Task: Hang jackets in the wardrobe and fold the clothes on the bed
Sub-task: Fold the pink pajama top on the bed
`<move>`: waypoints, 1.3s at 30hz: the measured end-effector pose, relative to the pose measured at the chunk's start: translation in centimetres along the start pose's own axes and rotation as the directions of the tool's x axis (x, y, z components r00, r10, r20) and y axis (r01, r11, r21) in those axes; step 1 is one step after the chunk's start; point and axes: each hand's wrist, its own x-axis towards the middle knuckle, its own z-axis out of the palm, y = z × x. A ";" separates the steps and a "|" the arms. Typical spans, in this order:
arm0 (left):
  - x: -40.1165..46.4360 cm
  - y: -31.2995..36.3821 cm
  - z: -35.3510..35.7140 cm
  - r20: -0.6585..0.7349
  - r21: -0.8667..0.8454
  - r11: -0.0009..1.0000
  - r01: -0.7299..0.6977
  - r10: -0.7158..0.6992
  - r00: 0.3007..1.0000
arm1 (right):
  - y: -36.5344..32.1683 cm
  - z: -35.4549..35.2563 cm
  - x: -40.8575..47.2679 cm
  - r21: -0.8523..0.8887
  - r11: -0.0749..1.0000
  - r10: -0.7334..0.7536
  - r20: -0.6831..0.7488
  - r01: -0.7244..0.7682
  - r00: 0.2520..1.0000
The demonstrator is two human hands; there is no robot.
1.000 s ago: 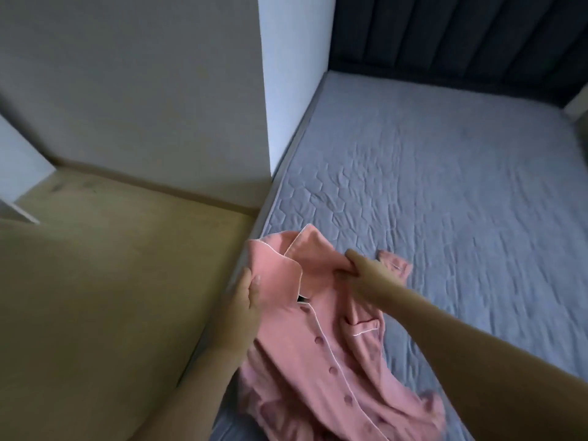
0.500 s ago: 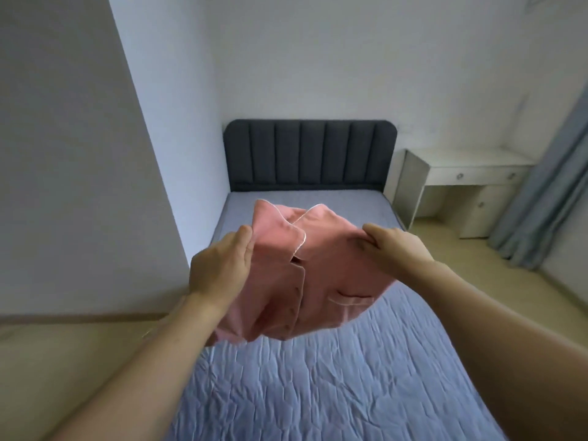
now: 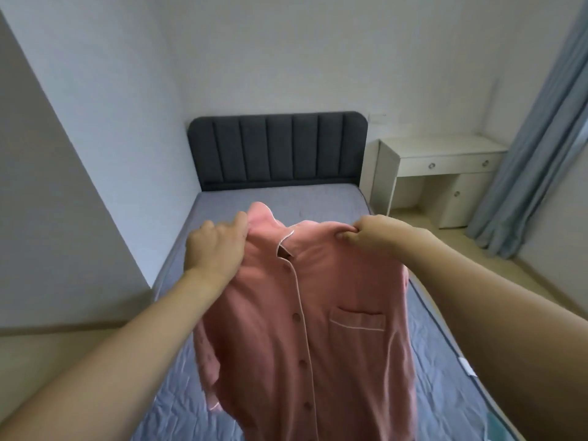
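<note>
While it hangs in the air above the bed, one pink shirt [image 3: 318,313] faces the camera with its front showing, held up by its two shoulders. Its collar is edged with pale piping, a single chest pocket with the same pale trim sits on the right side of the view, and four buttons can be counted down the placket before the cloth runs off the bottom edge; a sleeve droops at the lower left. The left hand [image 3: 214,249] grips the shoulder on the left, fingers curled round a bunch of cloth beside the raised collar. The right hand [image 3: 370,233] pinches the opposite shoulder, thumb and fingertips closed on a fold of fabric. Both bare forearms reach in from the bottom corners. Beneath and behind the shirt lies one bed [image 3: 324,203] with a quilted blue-grey mattress cover, and no other garment shows on the part in view. At its far end stands one dark padded headboard [image 3: 276,151] with vertical channels. Just beside the bed on the right is one white desk [image 3: 442,163] with two small round knobs on its drawer front and a third on a lower door. One blue-grey curtain [image 3: 534,154] hangs at the far right. A tall grey panel [image 3: 47,202] rises at the left, and pale flooring shows on both sides.
</note>
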 end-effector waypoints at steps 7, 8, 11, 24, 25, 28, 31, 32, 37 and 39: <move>-1.2 14.3 24.3 0.368 -0.036 0.997 -0.073 0.081 0.926 | 10.8 20.3 14.9 -0.170 0.974 0.150 -0.009 -0.150 0.989; -2.1 16.5 28.8 0.410 -0.067 0.995 -0.077 0.098 0.907 | 12.4 25.0 16.8 -0.180 0.966 0.176 -0.059 -0.183 0.983; -7.9 22.2 42.2 0.548 -0.150 0.987 0.053 0.039 0.835 | 15.5 41.4 20.1 -0.139 0.953 0.243 -0.171 -0.267 0.955; -37.6 28.4 70.1 0.672 -0.081 0.974 0.214 -0.105 0.733 | 17.4 83.9 22.6 -0.046 0.998 0.030 -0.137 -0.037 0.990; -37.4 28.3 70.1 0.647 -0.121 0.966 0.229 -0.099 0.756 | 17.5 84.0 22.6 -0.055 0.998 0.027 -0.161 -0.036 0.987; -36.7 26.7 69.1 0.651 -0.309 0.844 0.439 -0.148 0.744 | 17.5 83.7 22.1 -0.075 0.997 0.018 -0.156 -0.030 0.988; -36.2 22.0 68.0 0.689 -0.514 0.247 0.821 -0.452 0.567 | 16.7 83.0 21.2 -0.090 0.994 0.048 -0.123 -0.059 0.991; -36.5 20.1 67.7 0.801 -0.526 -0.073 0.848 -0.378 0.464 | 16.2 82.6 20.7 -0.072 0.994 0.070 -0.121 -0.079 0.990; -38.8 17.0 65.9 0.971 -0.198 -0.117 0.973 0.113 0.211 | 12.9 81.6 16.2 0.117 0.988 0.110 -0.072 -0.101 0.991; -39.0 17.0 64.7 0.971 -0.193 0.055 0.980 0.153 0.182 | 12.0 80.6 15.2 0.064 0.995 0.079 -0.023 -0.078 0.997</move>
